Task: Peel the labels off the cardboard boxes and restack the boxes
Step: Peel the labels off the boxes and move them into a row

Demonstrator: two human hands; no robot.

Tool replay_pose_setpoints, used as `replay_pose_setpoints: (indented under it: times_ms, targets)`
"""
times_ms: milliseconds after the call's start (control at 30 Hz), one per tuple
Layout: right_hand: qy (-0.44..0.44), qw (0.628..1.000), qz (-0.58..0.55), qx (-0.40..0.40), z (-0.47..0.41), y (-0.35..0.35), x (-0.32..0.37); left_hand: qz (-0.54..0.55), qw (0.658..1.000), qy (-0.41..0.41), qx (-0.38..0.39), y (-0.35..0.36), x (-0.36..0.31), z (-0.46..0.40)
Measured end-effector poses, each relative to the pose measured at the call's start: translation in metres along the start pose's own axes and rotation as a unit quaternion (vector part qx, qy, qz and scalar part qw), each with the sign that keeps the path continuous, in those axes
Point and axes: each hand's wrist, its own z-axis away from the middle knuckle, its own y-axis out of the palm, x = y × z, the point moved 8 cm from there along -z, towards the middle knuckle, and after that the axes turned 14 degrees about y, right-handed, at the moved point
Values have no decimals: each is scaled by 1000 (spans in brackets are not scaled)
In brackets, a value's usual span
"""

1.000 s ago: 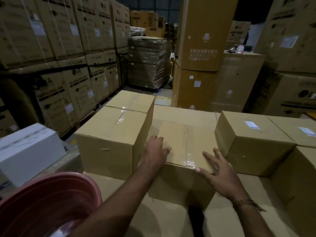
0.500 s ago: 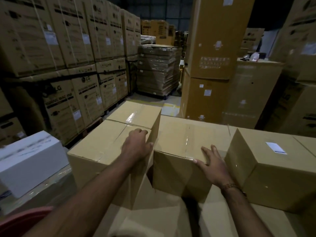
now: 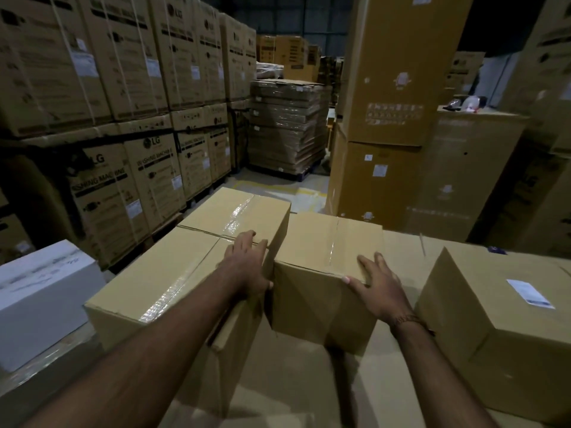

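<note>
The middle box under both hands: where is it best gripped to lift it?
Probably by its two side faces, low down. The middle box is wide and taped shut. The left hand sits in the gap beside the left box; the right hand rests on the top right edge.

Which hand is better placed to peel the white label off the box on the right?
The right hand. It rests on the middle box, right beside the labelled box with its white label. The left hand sits farther off, at the taped left box.

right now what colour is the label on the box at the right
White, with a thin blue edge, label; head view.
</note>
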Motion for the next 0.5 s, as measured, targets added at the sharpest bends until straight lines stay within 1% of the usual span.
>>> replay_pose_setpoints:
  times_ms: [200, 333, 500]
  targets:
    - [-9, 1000, 4, 6, -22, 4, 14, 9, 1000, -3, -25, 7, -1, 0]
    - [-8, 1000, -8, 6, -32, 8, 17, 17, 1000, -4, -17, 11, 2, -4]
    - [-14, 1000, -8, 1, -35, 9, 21, -3, 1000, 6, -25, 15, 4, -7]
